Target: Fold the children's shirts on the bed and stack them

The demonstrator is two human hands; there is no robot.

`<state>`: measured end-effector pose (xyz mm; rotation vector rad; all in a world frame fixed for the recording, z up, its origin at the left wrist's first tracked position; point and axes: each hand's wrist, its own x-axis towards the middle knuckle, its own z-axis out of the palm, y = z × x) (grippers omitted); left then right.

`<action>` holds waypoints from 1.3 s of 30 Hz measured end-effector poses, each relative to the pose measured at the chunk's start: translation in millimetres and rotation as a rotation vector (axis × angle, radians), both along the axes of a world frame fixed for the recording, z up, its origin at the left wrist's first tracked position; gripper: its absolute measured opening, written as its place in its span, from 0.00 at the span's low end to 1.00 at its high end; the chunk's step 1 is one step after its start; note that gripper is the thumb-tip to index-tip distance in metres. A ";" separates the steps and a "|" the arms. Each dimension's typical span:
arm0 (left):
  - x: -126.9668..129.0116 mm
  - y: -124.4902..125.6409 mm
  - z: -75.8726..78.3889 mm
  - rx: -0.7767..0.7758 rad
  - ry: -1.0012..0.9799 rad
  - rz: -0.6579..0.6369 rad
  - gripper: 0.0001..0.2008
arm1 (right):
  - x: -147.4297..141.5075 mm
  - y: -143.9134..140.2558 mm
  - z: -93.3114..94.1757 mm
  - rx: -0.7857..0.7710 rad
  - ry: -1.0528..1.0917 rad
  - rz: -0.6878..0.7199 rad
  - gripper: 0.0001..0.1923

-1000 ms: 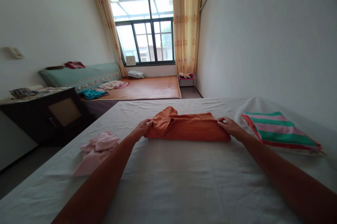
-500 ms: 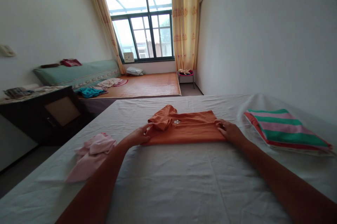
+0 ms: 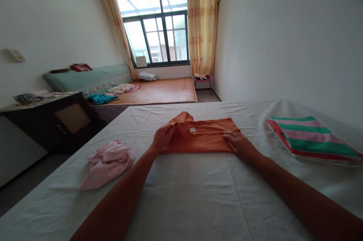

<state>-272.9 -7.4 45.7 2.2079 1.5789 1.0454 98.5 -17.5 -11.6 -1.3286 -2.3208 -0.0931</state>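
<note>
I see the orange shirt (image 3: 202,137) lying folded into a flat band across the middle of the frame, on the white sheet of the bed (image 3: 195,195). My left hand (image 3: 163,139) is curled around the bunched end at the shirt's left side, pinching the cloth, which I judge keeps that loose part gathered. My right hand (image 3: 237,143) lies open and flat on the shirt's lower right corner, palm down, which I take to be pinning the fold so it does not spring back. A small white label shows on top of the shirt, near its centre.

To the lower left of the frame a crumpled pink garment (image 3: 109,162) sits well apart from the shirt. At the right edge lies a folded striped cloth (image 3: 309,137) in green, pink and red, also apart from my hands. A dark cabinet (image 3: 56,120) stands at the left, beyond the bed.

Against the frame half a second back, my left hand has moved up from the shirt's near-left edge onto the bunched part, and my right hand has slid inward from the right edge onto the cloth. The shirt reads slightly narrower; the pink garment and striped cloth lie as they did.
</note>
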 end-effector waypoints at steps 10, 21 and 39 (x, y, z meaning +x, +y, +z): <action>-35.3 -7.8 13.1 -0.237 0.015 -0.451 0.12 | 5.8 0.8 0.5 -0.026 0.052 0.045 0.16; -2.5 -17.2 -15.7 -0.054 0.236 -0.321 0.18 | -92.9 -26.5 45.7 -0.086 0.008 0.303 0.22; -4.8 -19.8 -34.8 -0.093 0.457 -0.209 0.23 | 20.1 31.6 -18.7 -0.220 -0.093 -0.294 0.30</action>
